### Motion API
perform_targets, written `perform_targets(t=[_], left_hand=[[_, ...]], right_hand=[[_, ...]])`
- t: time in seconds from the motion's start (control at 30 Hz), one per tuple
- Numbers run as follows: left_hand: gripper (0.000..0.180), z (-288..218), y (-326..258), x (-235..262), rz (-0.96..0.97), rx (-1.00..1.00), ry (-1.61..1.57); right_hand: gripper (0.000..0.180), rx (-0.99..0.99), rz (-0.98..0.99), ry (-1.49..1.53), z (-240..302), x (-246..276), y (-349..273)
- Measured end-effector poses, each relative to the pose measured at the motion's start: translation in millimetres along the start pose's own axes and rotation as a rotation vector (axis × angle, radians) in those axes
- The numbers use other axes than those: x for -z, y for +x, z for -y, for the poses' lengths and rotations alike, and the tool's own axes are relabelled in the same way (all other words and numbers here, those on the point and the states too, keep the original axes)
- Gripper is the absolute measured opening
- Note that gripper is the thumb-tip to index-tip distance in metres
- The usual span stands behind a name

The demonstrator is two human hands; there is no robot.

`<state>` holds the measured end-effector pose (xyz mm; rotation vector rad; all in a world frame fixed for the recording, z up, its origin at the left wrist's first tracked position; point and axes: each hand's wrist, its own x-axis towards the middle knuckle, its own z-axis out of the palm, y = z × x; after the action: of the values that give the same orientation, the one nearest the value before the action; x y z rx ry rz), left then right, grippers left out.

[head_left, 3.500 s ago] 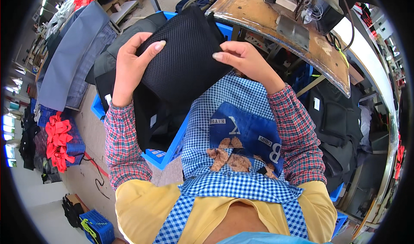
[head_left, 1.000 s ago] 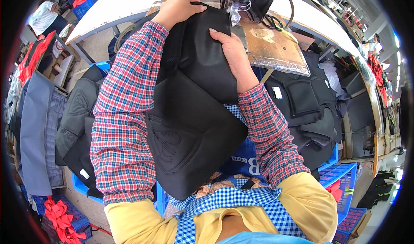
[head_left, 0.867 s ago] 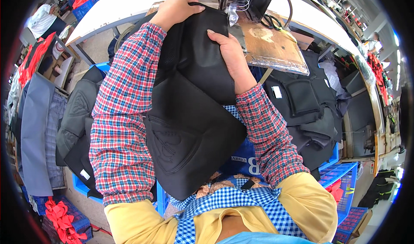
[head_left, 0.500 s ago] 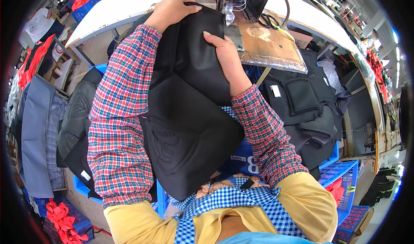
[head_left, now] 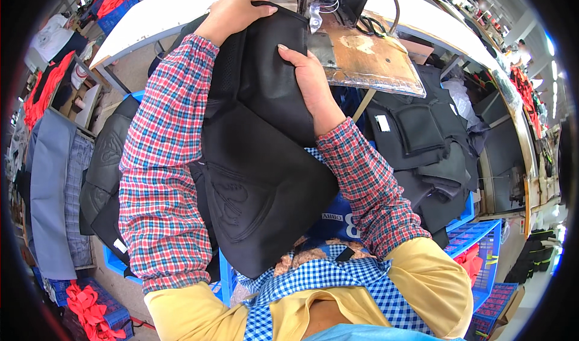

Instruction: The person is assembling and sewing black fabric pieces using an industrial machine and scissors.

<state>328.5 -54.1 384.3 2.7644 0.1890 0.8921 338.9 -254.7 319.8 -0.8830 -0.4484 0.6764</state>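
Observation:
A large black fabric piece [head_left: 271, 166] with an embossed pattern hangs from the sewing machine's table edge down over my lap. My left hand [head_left: 236, 12] is closed on its far edge, thumb on top and fingers hidden beneath. Lower on the right, my right hand [head_left: 310, 82] grips the side of the same piece, its thumb lying on the upper face and the other fingers out of sight behind. Just right of the fabric's far corner is the sewing machine's needle and presser foot area [head_left: 313, 18], with a clear plastic guard.
A worn wooden board [head_left: 368, 54] juts out right of the machine. Stacked black pieces [head_left: 416, 130] with white labels lie in a blue crate to the right; more black pieces [head_left: 108, 160] lie at the left. A white tabletop [head_left: 151, 18] stretches away at far left.
Both hands and the black fabric have shifted slightly left in the view. The machine and board have also shifted slightly left and up. My grip looks the same.

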Motion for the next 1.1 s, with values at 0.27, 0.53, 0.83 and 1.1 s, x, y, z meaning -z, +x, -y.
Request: perform_targets(t=[0.27,0.53,0.83,1.1], left_hand=[[0.041,-13.7,-14.4,21.2,-0.001,-0.062,-0.006],[0.052,-61.1,-143.4,93.6,-0.183,0.029,-0.125],[0.085,-159.8,-258.2,133.4,-0.170,0.451,-0.528],[0.063,-188.8,-223.5,118.9,0.071,0.032,-0.657]], right_hand=[[0.030,-0.015,0.008,0.053,0.3,-9.4,-14.6],[0.030,-0.084,0.330,-0.235,43.5,-28.3,-72.6],[0.035,0.340,0.878,-1.047,158.2,-60.4,-140.8],[0.048,0.206,0.532,-1.497,318.6,-18.0,-228.9]])
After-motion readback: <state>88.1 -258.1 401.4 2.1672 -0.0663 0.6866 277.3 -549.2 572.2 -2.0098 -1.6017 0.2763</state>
